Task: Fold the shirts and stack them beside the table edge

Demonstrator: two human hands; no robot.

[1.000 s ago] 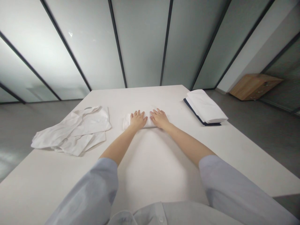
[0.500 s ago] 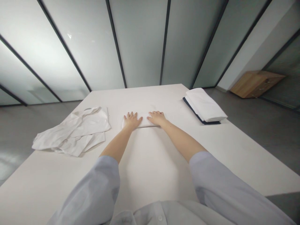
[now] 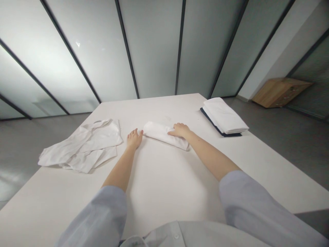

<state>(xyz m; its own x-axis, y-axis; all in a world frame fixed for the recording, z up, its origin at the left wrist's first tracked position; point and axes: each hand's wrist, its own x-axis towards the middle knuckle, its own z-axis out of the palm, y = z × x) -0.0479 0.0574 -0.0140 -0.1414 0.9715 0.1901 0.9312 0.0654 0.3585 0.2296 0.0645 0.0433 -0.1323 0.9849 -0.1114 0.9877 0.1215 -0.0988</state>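
A folded white garment [image 3: 159, 131] lies slanted across the middle of the table, its right end closer to me. My right hand [image 3: 180, 131] grips it near that end, thumb over the top and fingers along the far side. Beside the left end is my left hand [image 3: 134, 138], fingers apart and holding nothing. Its thumb comes close to the cloth; whether they touch is unclear.
Left on the white table [image 3: 164, 192] lies a loosely spread white shirt [image 3: 84, 144]. A stack of folded white cloth [image 3: 224, 115] sits on a dark folded piece [image 3: 212, 120] at right. Beyond are frosted glass panels [image 3: 156, 48] and a wooden cabinet [image 3: 277, 92].
Both hands lay flat on the folded garment before. My left hand has slid off to the left, and the garment has turned, its right end swinging toward me under my right hand.
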